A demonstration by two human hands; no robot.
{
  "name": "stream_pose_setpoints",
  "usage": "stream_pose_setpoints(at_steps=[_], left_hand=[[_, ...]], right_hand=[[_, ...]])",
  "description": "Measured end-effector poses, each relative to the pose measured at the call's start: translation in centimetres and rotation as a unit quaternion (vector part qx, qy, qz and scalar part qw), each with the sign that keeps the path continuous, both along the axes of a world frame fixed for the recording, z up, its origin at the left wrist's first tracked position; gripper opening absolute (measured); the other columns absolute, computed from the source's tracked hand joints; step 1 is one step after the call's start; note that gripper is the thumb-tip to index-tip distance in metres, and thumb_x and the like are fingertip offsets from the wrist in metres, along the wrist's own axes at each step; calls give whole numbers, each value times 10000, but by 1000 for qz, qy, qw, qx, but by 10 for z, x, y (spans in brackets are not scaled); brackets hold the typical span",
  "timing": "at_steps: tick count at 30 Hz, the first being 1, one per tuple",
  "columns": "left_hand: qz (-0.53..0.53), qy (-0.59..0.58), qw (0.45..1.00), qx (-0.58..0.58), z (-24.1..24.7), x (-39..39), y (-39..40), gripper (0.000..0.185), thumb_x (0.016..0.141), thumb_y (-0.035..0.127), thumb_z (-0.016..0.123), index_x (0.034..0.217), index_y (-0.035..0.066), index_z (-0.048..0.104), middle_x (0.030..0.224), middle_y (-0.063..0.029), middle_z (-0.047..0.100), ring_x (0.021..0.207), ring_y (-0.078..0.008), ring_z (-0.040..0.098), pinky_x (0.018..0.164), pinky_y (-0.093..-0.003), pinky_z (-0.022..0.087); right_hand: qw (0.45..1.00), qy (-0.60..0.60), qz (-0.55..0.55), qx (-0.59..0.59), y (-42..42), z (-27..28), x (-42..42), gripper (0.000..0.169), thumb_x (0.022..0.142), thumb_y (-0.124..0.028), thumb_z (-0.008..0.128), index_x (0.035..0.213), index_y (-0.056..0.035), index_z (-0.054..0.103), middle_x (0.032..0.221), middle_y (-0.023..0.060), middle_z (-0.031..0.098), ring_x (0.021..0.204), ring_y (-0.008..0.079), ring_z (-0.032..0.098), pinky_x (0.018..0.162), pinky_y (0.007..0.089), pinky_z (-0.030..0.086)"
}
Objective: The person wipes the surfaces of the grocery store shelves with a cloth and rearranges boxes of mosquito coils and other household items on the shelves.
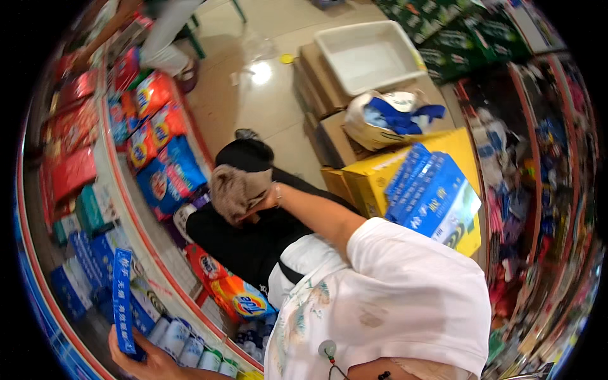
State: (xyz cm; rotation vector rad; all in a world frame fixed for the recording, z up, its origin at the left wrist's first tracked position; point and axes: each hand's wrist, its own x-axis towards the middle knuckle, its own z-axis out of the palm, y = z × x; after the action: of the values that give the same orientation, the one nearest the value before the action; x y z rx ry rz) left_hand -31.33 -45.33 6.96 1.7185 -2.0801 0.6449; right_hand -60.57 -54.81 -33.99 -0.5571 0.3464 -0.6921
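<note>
My left hand (147, 356), at the lower left, grips the lower end of a narrow blue printed carton (122, 299), which stands upright over the shelf. Similar blue cartons (71, 285) lie on the shelf beside and behind it. My right hand (261, 204) holds a crumpled brown cloth (232, 190) near my black-clad knee; part of its fingers is hidden by the cloth. On a yellow carton (380, 180) at the right lies a fanned stack of blue boxes (427, 194) with coil pictures.
Tide detergent bags (247, 301) and other packets line the lower shelf. White bottles (175, 337) stand near my left hand. A white plastic tray (365, 57) and a cloth bag (375, 123) rest on cardboard boxes. Another person's leg (166, 47) and arm (104, 33) show at the upper left.
</note>
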Motion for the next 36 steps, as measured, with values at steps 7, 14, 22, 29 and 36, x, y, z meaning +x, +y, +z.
stream_pose_setpoints(at_steps=[7, 14, 22, 29, 36], left_hand=[[-147, 669, 696, 215, -66, -166, -64, 515, 834, 156, 720, 1261, -8, 482, 1147, -122, 573, 1012, -214, 570, 917, -344, 452], [-300, 648, 419, 561, -62, -355, -53, 457, 822, 102, 722, 1228, 11, 532, 1087, -83, 612, 915, -127, 591, 797, -262, 498], [-436, 465, 559, 531, -97, -390, -34, 442, 958, 292, 540, 1313, 33, 493, 1176, -151, 546, 985, -231, 586, 828, -312, 479], [-273, 664, 516, 467, -145, -285, -57, 299, 983, 105, 471, 1261, 1, 507, 1090, -106, 600, 991, -160, 590, 876, -288, 476], [-17, 775, 563, 286, -167, -149, -41, 206, 989, 183, 493, 1065, 29, 608, 539, 57, 368, 438, -30, 320, 493, -198, 340]], right_hand=[[901, -217, -109, 359, 47, 32, -23, 483, 968, -264, 500, 1413, -115, 387, 1450, 75, 389, 1319, 262, 376, 1123, 449, 298], [884, -225, -192, 362, 104, 36, -59, 446, 975, -271, 483, 1389, -120, 417, 1407, 79, 435, 1270, 255, 428, 1085, 430, 344], [889, -221, -195, 351, 115, 33, -62, 408, 984, -278, 464, 1362, -125, 451, 1357, 84, 487, 1214, 247, 489, 1041, 408, 397], [938, -212, -124, 244, 58, 35, -32, 382, 991, -284, 448, 1338, -129, 481, 1313, 88, 533, 1166, 240, 542, 1003, 389, 443], [961, -170, -91, 197, 5, 60, 20, 409, 1022, -293, 348, 1392, -136, 422, 1381, 74, 471, 1264, 218, 463, 1081, 380, 363]])
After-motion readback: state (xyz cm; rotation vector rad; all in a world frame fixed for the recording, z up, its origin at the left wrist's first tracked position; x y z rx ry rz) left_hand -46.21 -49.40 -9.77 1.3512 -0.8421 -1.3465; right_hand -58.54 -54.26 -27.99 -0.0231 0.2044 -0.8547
